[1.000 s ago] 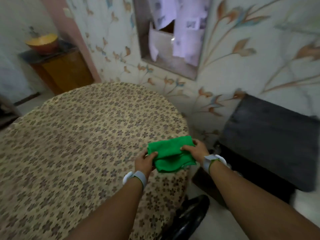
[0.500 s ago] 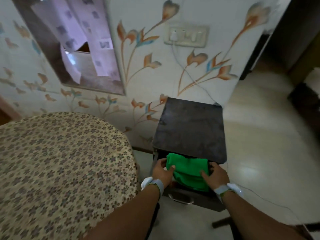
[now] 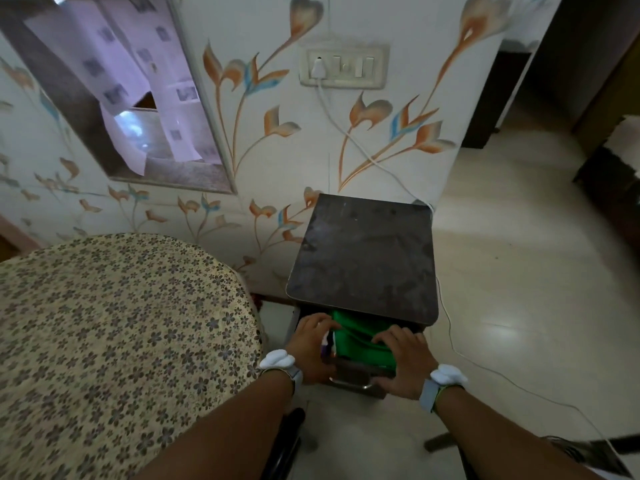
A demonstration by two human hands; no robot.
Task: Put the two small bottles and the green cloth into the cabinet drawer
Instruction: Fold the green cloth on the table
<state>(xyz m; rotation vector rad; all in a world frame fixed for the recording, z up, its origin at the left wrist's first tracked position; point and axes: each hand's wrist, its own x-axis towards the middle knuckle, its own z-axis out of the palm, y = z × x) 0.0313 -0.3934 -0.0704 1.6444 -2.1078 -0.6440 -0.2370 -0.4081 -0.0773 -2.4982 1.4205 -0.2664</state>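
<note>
Green cloth (image 3: 360, 336) folded and lying down inside the open drawer (image 3: 356, 377) of the dark cabinet (image 3: 363, 258), partly tucked under the cabinet top, probably to keep it flat enough for the drawer to slide shut. Left hand (image 3: 313, 344) at the cloth's left edge, fingers curled over it and over a small purple-and-white item (image 3: 326, 344) just beside the cloth, likely one of the small bottles, though too hidden to say for certain; second bottle not visible. Right hand (image 3: 403, 362) spread over the cloth's right edge and the drawer front, pressing down rather than pinching; whether actually gripping the fabric, cannot tell. Both hands seemingly set at opposite sides to settle the cloth evenly. White bands at both wrists. Metal handle (image 3: 349, 382) on the drawer front, between the hands. To the left, a round desk (image 3: 114, 327) under a floral-print cover, nothing on it in view. Behind, a wall painted with orange and blue flowers, a recessed niche (image 3: 138, 109) lined with pale paper, a switch plate (image 3: 344, 65) with a white plug and a cable trailing down behind the cabinet and across the glossy pale floor (image 3: 519, 289). Dark doorway at far right.
</note>
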